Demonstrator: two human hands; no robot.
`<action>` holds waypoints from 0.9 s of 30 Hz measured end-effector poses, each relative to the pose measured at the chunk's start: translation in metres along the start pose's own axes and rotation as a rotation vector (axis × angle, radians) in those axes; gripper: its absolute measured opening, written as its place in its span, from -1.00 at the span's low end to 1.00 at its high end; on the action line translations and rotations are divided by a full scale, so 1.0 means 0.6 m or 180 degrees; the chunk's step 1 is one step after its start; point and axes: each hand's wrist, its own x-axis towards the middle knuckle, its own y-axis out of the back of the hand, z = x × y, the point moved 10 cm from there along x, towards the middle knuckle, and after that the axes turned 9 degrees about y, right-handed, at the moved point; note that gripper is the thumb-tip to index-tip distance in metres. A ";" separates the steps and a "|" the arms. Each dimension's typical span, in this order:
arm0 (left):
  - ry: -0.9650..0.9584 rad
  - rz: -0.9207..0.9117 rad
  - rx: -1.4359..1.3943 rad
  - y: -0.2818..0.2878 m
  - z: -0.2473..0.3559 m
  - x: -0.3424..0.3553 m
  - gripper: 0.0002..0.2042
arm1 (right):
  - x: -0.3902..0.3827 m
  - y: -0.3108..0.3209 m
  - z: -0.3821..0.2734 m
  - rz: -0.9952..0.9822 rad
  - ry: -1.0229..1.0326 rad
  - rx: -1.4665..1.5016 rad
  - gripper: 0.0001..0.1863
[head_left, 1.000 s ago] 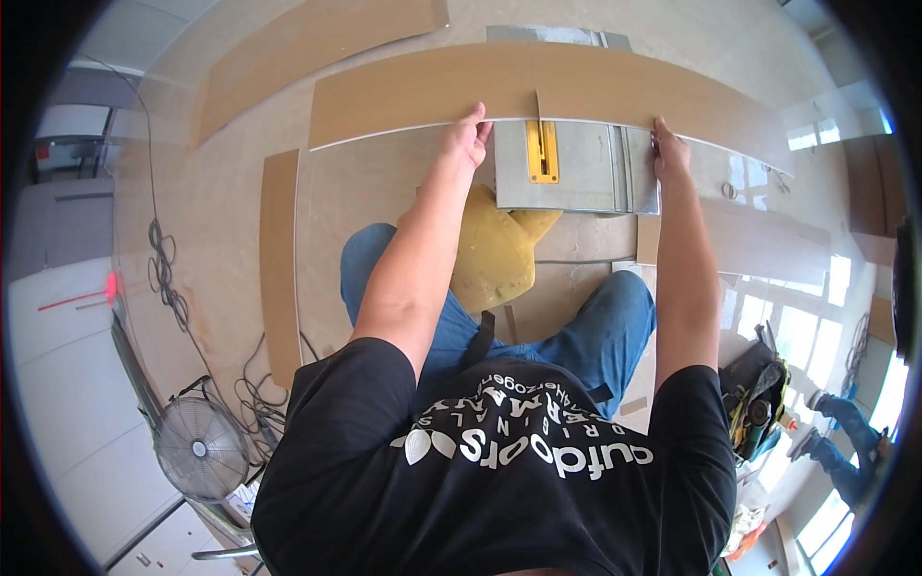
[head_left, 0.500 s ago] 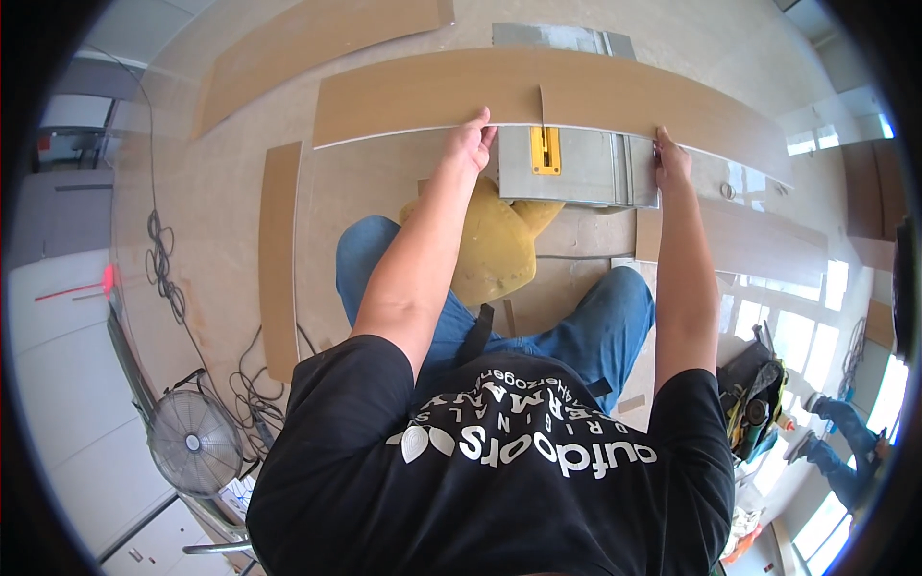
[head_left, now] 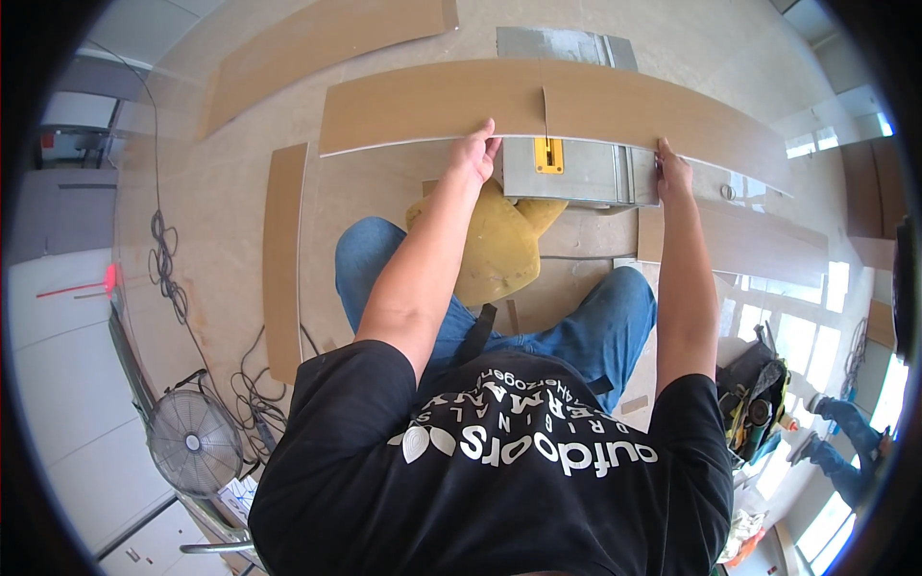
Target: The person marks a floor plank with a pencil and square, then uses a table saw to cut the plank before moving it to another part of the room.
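Observation:
A long brown plank (head_left: 432, 101) with a pale edge lies crosswise over a grey table saw (head_left: 586, 173) that has a yellow insert (head_left: 548, 156). From the plank's near edge a narrow slit runs inward, and a fainter line continues to the far edge. My left hand (head_left: 476, 154) is closed on the near edge left of the slit, thumb on top. To the right of the saw, my right hand (head_left: 674, 170) grips the same edge, its fingers partly hidden. The plank covers the saw's middle, and the blade cannot be made out.
More planks lie on the floor: one at far left (head_left: 327, 53), one nearer left (head_left: 284, 259), one at right (head_left: 740, 240). Cables (head_left: 165, 259) and a fan (head_left: 195, 442) are at left. A tool bag (head_left: 754, 398) and another person's legs (head_left: 845, 446) show at right.
The plank and both hands have come slightly nearer to me over the saw, covering a bit more of the yellow insert. Both hands keep their hold. The view has shifted slightly.

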 end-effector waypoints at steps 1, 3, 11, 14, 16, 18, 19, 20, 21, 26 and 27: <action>0.0002 0.0025 0.0002 0.007 0.002 -0.002 -0.76 | -0.010 -0.006 0.000 -0.0003 0.0031 0.0125 -0.69; 0.0026 0.0015 0.0001 0.003 -0.005 -0.007 -0.76 | -0.008 0.004 -0.003 0.0023 0.0091 0.0239 -0.67; 0.0066 -0.0047 0.0030 0.007 -0.023 -0.020 -0.76 | -0.011 0.032 0.010 0.0082 -0.0044 0.0070 -0.69; -0.0020 -0.0034 -0.0012 0.018 -0.020 -0.023 -0.81 | -0.025 0.028 0.006 0.0079 0.0041 0.0064 -0.68; -0.0042 -0.0045 -0.0010 0.024 -0.020 -0.026 -0.81 | -0.038 0.026 0.009 0.0045 -0.0022 0.0100 -0.67; -0.0033 -0.0084 -0.0013 0.020 -0.025 -0.030 -0.82 | -0.039 0.034 0.012 0.0043 -0.0067 0.0118 -0.66; -0.0035 -0.0076 0.0013 0.020 -0.027 -0.033 -0.82 | -0.040 0.038 0.013 0.0043 -0.0066 0.0059 -0.66; -0.0041 -0.0071 0.0037 0.021 -0.027 -0.035 -0.82 | -0.038 0.042 0.015 0.0039 -0.0061 0.0001 -0.65; -0.0042 -0.0075 0.0037 0.021 -0.028 -0.037 -0.82 | -0.037 0.046 0.017 0.0040 -0.0057 0.0002 -0.65; -0.0001 -0.0061 -0.0013 0.026 -0.034 -0.046 -0.83 | -0.038 0.049 0.029 -0.0087 -0.0073 0.0171 -0.68; 0.0005 -0.0065 -0.0006 0.026 -0.038 -0.050 -0.83 | -0.039 0.053 0.031 -0.0078 -0.0073 0.0174 -0.68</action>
